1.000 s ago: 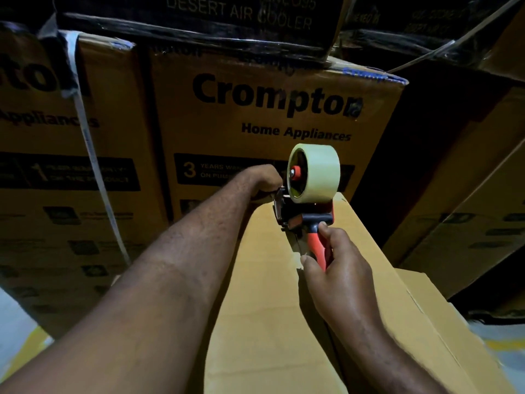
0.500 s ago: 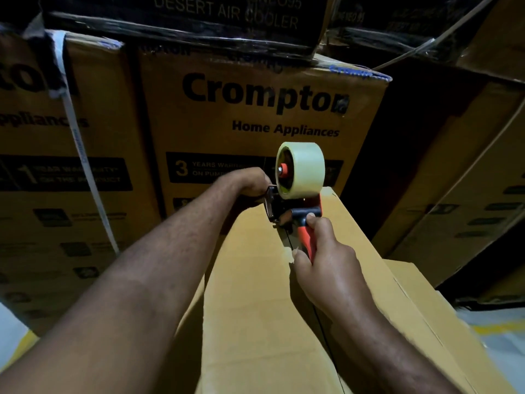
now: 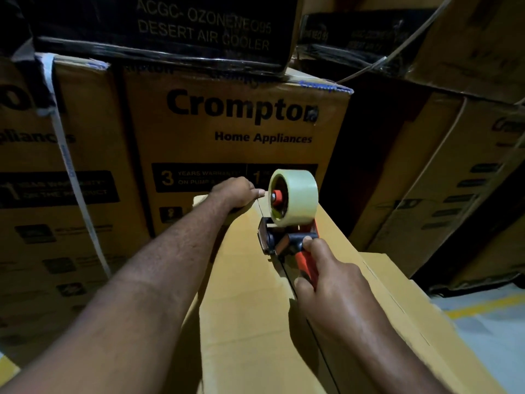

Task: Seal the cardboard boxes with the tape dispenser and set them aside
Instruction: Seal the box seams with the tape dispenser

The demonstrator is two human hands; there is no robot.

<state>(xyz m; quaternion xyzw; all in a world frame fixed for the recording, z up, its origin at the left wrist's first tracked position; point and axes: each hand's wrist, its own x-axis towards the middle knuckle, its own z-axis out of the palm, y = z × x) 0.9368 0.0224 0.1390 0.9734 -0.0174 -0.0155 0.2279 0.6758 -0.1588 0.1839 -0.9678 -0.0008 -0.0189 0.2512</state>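
A plain brown cardboard box [image 3: 244, 308] stands in front of me with its top flaps closed and a dark seam running down the middle. My right hand [image 3: 326, 285] grips the red handle of a tape dispenser [image 3: 287, 240], which sits on the seam near the far end. Its roll of pale tape [image 3: 297, 197] stands upright above the black frame. My left hand [image 3: 235, 191] presses flat on the far left edge of the box top, just left of the roll.
Tall printed Crompton appliance cartons [image 3: 238, 155] stand close behind the box, with dark cartons [image 3: 170, 27] stacked on top. More cartons [image 3: 454, 180] lean at the right. A white strap [image 3: 71, 177] hangs down the left carton. Grey floor with a yellow line [image 3: 483, 305] shows at right.
The dispenser has slid back along the seam toward me, away from the far edge. My left hand now lies flat on the box's far edge instead of curled over it.
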